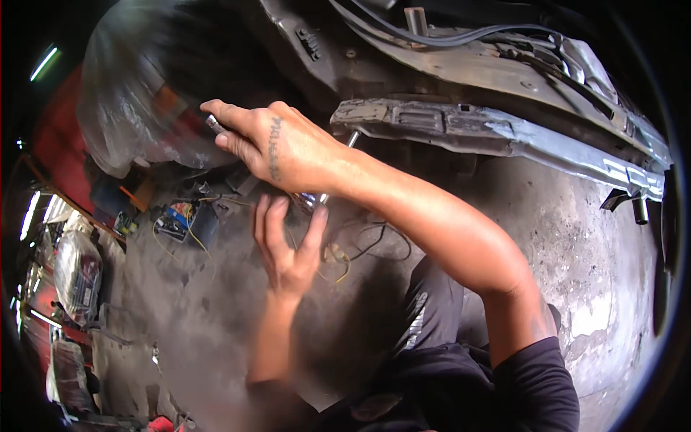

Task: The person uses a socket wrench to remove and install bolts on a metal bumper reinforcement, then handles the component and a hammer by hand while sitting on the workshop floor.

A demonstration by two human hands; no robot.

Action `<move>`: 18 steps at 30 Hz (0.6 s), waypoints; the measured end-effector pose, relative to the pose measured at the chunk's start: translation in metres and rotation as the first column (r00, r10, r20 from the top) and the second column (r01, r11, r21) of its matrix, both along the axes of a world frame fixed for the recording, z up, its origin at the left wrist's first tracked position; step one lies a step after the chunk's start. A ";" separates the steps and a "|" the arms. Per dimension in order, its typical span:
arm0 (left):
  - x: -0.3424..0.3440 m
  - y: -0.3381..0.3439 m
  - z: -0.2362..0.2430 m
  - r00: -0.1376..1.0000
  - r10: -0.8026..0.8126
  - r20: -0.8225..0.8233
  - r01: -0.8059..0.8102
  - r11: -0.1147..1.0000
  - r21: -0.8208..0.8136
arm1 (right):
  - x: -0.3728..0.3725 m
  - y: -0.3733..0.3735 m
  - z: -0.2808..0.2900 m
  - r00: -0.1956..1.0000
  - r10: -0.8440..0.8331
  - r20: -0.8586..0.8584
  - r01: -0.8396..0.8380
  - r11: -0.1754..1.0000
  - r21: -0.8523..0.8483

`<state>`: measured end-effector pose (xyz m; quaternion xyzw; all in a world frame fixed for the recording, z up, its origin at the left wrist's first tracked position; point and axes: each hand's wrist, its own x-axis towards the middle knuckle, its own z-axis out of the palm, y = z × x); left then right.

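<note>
My right hand is closed around a chrome ratchet wrench; its knurled end pokes out between thumb and forefinger. Below the wrist shows a shiny metal part, apparently the tool's head. A thin chrome rod rises from behind my right forearm toward the worn metal sill of a vehicle body. Just under the tool is my left hand, fingers and thumb spread, their tips close to the shiny head. Whether they touch it I cannot tell. The forearm hides most of the rod.
A large clear plastic cover hangs over something at the upper left. On the concrete floor sit an open tool case and a tangle of cables. A short pipe juts below the sill at right. Wrapped parts stand far left.
</note>
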<state>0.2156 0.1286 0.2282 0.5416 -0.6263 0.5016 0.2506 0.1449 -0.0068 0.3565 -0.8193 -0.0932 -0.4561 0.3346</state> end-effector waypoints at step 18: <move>0.017 -0.029 -0.002 0.997 -0.079 0.012 0.079 0.994 -0.080 | -0.068 -0.005 -0.185 0.985 -0.162 -0.065 0.173 0.875 0.452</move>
